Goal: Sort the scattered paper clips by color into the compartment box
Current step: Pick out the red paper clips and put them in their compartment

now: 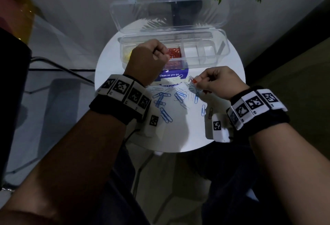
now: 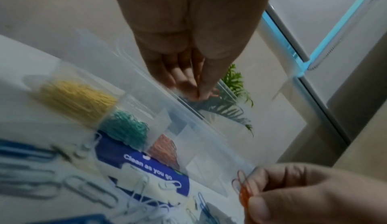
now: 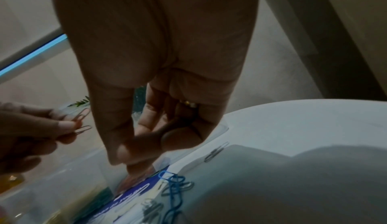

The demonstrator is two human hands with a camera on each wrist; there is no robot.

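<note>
My left hand (image 1: 149, 60) pinches red clips (image 2: 215, 93) over the box (image 1: 221, 49); my right hand (image 1: 218, 82) pinches a red clip (image 1: 194, 81) above the table's middle.

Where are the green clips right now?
In the left wrist view, the green clips fill the compartment box section between the yellow clips and the red clips. In the head view the left hand hides them.
</note>
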